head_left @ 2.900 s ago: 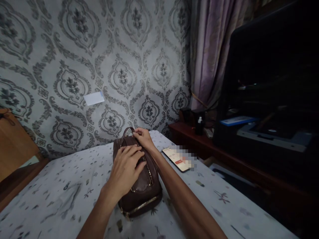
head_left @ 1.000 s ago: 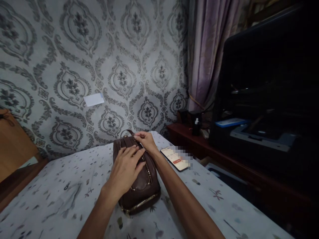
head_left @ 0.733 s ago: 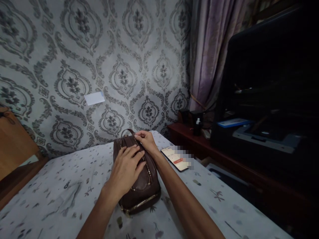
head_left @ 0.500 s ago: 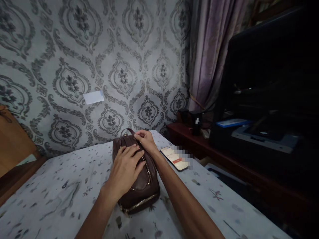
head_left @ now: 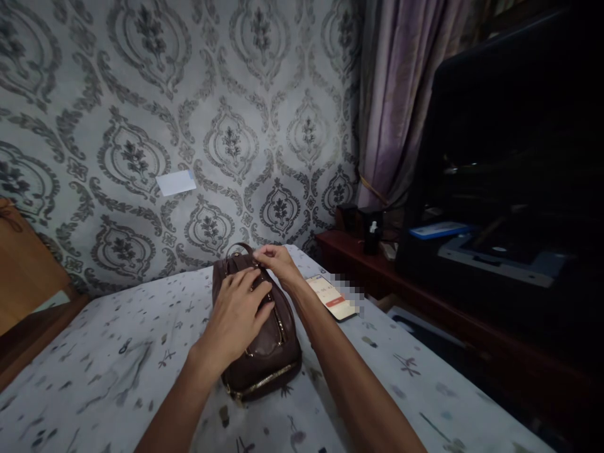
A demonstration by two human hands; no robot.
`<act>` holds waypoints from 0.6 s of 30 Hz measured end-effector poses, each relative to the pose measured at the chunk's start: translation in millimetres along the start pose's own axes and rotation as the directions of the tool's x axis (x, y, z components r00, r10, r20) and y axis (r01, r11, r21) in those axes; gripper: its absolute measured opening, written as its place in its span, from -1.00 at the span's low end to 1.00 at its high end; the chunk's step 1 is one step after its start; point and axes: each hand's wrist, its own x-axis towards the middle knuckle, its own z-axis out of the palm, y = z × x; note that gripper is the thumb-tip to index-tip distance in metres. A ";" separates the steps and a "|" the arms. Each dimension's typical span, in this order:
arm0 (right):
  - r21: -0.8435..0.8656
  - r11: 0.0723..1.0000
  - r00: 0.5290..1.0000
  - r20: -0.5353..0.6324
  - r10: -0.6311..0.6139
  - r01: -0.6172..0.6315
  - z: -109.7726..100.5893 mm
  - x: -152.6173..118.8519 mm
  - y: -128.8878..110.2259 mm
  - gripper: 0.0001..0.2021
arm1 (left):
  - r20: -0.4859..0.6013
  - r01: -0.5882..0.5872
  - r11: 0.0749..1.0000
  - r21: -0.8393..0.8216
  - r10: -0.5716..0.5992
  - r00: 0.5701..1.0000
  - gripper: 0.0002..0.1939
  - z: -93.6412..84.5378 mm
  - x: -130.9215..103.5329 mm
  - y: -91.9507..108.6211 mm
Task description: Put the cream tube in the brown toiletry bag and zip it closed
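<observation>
A dark brown leather bag (head_left: 271,343) with gold zippers and a top handle (head_left: 241,246) lies on the patterned white cloth. My left hand (head_left: 240,308) rests across its front with the fingers spread. At the far end of the bag, near the handle, my right hand (head_left: 278,261) pinches thumb and forefinger together by the upper end of a zipper. What sits between those fingertips is too small to make out. One gold zipper (head_left: 279,324) runs down the front, and another (head_left: 268,379) curves along the near edge.
Right of the bag lies a phone (head_left: 336,302) with a lit screen, partly pixelated. A dark red cabinet (head_left: 342,242) carrying a large black screen (head_left: 472,163) stands along the right. Wooden furniture (head_left: 31,267) is at the left, and a patterned wall (head_left: 231,82) rises behind.
The view has shifted very slightly. Both hands stay at nearly the same places on the bag; the left fingers have moved a little.
</observation>
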 end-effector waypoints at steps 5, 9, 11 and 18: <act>0.002 1.000 0.997 0.079 0.025 -0.025 -6.1 -3.6 -6.9 -0.72 | 0.096 -0.012 1.000 -0.023 0.014 0.995 -0.78 -8.1 8.0 -2.6; 0.006 1.000 0.996 0.085 0.005 -0.006 -6.5 -3.6 -8.0 -0.78 | 0.079 -0.036 0.999 -0.013 0.037 0.996 -0.72 -6.9 5.4 -3.3; 0.008 1.000 0.998 0.065 -0.010 0.009 -5.6 -2.3 -6.0 -0.79 | 0.061 -0.044 0.999 -0.005 0.044 0.997 -0.72 -5.3 3.4 -2.5; 0.006 1.000 0.998 0.066 -0.019 0.018 -5.3 0.9 -2.0 -0.80 | 0.056 -0.051 0.998 0.030 0.049 0.997 -0.75 -4.4 3.9 -0.3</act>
